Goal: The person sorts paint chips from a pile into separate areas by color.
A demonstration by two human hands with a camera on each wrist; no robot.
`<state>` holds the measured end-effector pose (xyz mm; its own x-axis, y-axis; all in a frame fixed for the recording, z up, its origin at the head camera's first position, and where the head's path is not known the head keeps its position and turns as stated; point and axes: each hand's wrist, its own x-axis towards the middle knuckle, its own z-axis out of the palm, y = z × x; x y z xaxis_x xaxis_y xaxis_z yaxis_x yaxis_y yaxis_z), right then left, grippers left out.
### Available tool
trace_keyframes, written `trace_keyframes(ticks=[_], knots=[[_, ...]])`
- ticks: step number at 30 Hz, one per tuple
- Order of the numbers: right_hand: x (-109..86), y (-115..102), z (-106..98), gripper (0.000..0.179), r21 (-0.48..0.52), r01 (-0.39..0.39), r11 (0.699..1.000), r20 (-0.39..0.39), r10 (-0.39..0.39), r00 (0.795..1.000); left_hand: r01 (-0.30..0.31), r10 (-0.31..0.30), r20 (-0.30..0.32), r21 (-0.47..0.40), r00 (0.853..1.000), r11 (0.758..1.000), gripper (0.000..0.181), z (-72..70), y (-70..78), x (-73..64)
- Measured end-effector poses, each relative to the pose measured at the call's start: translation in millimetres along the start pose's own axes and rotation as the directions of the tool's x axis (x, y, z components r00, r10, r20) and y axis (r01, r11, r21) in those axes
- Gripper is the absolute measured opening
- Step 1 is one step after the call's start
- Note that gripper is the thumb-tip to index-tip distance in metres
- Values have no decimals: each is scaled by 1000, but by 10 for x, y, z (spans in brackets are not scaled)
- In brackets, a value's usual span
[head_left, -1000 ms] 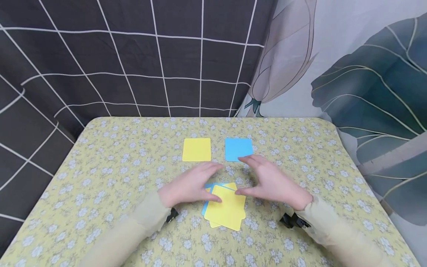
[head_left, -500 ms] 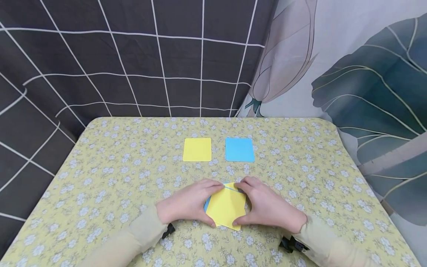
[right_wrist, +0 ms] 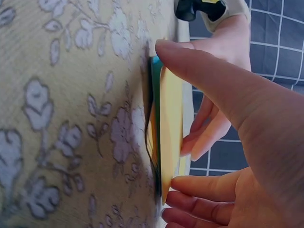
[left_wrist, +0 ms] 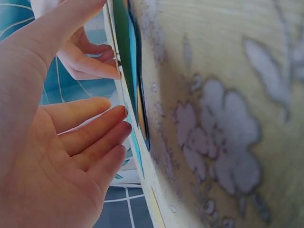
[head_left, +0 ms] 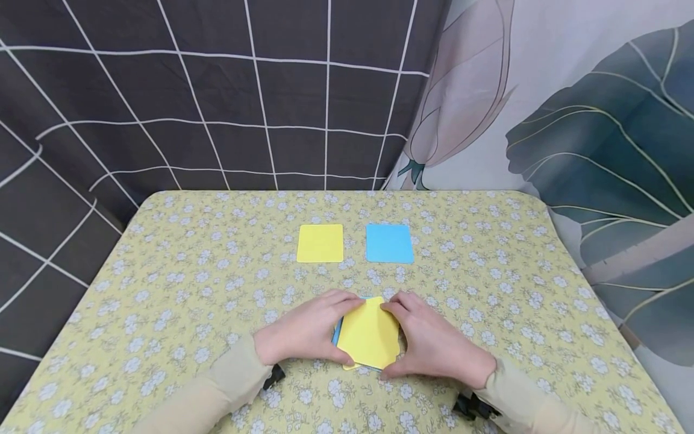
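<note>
A flower-patterned surface (head_left: pixel 179 337) carried the cards, its far edge in sight, its near edge out of view. About midway between its left and right edges, my left hand (head_left: pixel 303 328) and right hand (head_left: pixel 436 343) faced each other, each touching its own side of a stack of cards (head_left: pixel 370 331), neither one nearer. The stack lay squarely between my fingers, on or just above the surface, nearly square, with no long axis I could pick out. On both hands my thumb held the side toward the near edge and my other fingers the side toward the far edge, pinching the stack. Closer to the far edge, apart from both hands, lay a single yellow card (head_left: pixel 320 243) on the left and a single blue card (head_left: pixel 389 243) on the right. Smallest of all, blue and yellow slivers showed past the stack's uneven left side.
</note>
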<state>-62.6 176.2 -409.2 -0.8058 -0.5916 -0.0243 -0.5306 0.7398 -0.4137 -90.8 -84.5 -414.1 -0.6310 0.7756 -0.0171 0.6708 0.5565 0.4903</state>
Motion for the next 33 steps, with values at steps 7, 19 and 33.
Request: trace_keyframes(ticks=[7, 19, 33], knots=[[62, 32, -59, 106, -1, -1, 1000, -28, 1, 1000, 1, -1, -50, -4, 999, 1000, 101, -71, -31, -9], [457, 116, -232, 104, -1, 63, 998, -110, -63, 992, 63, -50, -171, 70, 984, 996, 107, -228, -189, 21], [1320, 258, -481, 103, 42, 143, 989, -118, -137, 983, 174, -169, -242, -1, 955, 985, 107, -795, -674, 225]])
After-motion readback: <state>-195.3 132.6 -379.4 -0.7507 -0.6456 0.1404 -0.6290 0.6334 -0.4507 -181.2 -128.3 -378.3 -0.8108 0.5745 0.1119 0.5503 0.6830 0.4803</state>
